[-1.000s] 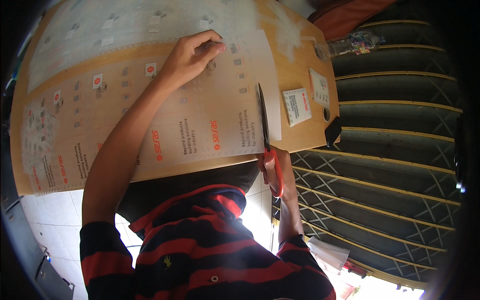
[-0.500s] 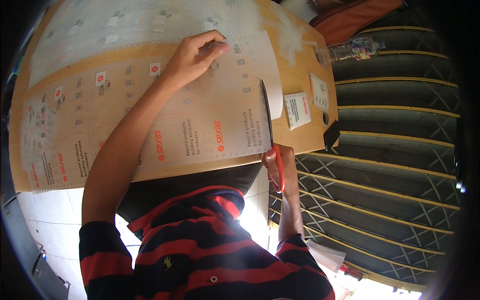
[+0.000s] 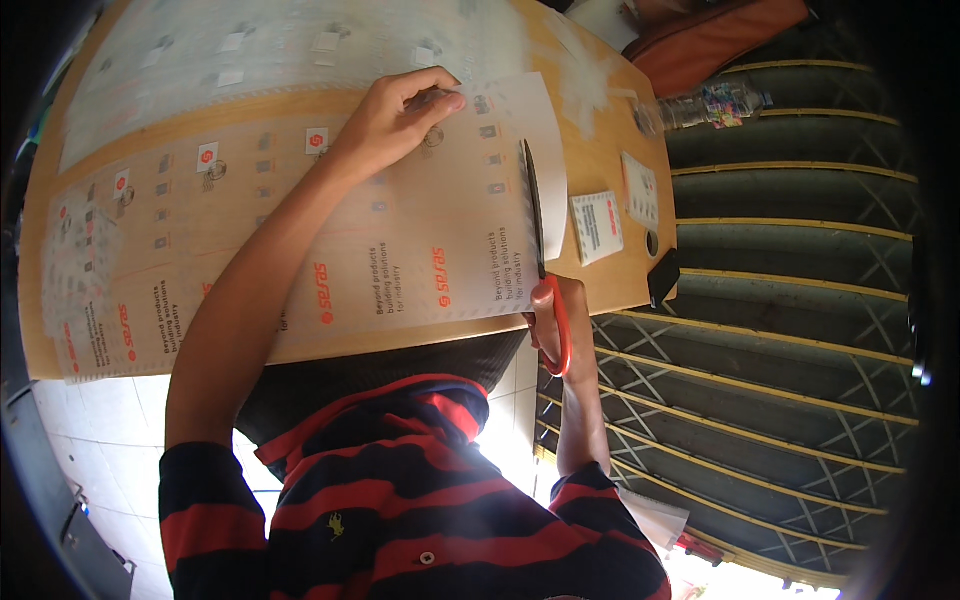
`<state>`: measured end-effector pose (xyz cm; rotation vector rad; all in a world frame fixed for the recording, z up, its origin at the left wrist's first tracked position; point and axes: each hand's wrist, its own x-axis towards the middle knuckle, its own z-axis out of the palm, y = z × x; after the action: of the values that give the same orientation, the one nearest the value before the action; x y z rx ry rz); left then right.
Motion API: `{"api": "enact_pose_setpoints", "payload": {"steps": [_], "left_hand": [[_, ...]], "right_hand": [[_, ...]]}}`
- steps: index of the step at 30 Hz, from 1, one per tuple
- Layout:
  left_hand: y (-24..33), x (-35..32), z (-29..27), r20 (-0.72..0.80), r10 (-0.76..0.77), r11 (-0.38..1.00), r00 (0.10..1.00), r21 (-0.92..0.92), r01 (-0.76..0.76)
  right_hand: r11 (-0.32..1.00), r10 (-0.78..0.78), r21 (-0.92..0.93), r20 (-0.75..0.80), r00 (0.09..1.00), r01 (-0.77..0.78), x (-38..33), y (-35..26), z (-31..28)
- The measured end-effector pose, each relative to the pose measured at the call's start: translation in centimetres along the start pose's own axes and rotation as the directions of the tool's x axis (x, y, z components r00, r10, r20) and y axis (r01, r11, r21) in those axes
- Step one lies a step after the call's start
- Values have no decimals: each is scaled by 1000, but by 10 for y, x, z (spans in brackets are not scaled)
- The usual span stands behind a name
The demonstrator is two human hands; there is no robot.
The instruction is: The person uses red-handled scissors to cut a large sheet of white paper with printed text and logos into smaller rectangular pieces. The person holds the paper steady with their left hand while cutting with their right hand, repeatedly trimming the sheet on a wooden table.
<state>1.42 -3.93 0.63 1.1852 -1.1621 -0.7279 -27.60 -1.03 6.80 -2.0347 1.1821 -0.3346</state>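
Observation:
A large translucent printed sheet (image 3: 400,215) lies along the near part of the wooden table. My left hand (image 3: 405,120) is closed at its far edge, thumb and fingers curled together on it. At the sheet's right end, my right hand (image 3: 560,315) grips a pair of scissors (image 3: 562,335) by the red handles. The long dark blades point away from me, along the right-hand printed column. To the right of the blades, a pale blank strip of the sheet (image 3: 553,215) curls up. Part of the right hand's fingers is hidden behind the handles.
Another translucent sheet (image 3: 290,55) covers the table's far side. A stack of small printed cards (image 3: 597,228) and a flat card packet (image 3: 640,190) lie at the right. A plastic bottle (image 3: 700,108) lies near the edge by a brown bag (image 3: 710,45). A folding metal gate (image 3: 780,300) stands beyond.
My right hand and the scissors have moved slightly forward, away from me, along the sheet's right side. My left hand keeps its hold at the far edge.

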Motion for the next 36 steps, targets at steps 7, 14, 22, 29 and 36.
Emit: {"api": "enact_pose_setpoints", "payload": {"steps": [7,14,22,29,36], "left_hand": [[2,-1,0,7,-18,1000,1000,-12,18],[3,-2,0,8,18,1000,1000,16,-18],[5,-2,2,5,20,1000,1000,-10,-20],[4,-2,-1,8,8,1000,1000,3,-8],[4,-2,0,27,22,1000,999,-12,-22]], "right_hand": [[1000,0,31,-3,1000,0,3,3,-1],[1000,-5,3,-6,1000,5,15,-2,3],[996,-16,92,-26,1000,18,22,1,3],[998,35,53,-35,999,-33,28,-2,3],[995,15,103,-30,999,-11,34,0,2]]}}
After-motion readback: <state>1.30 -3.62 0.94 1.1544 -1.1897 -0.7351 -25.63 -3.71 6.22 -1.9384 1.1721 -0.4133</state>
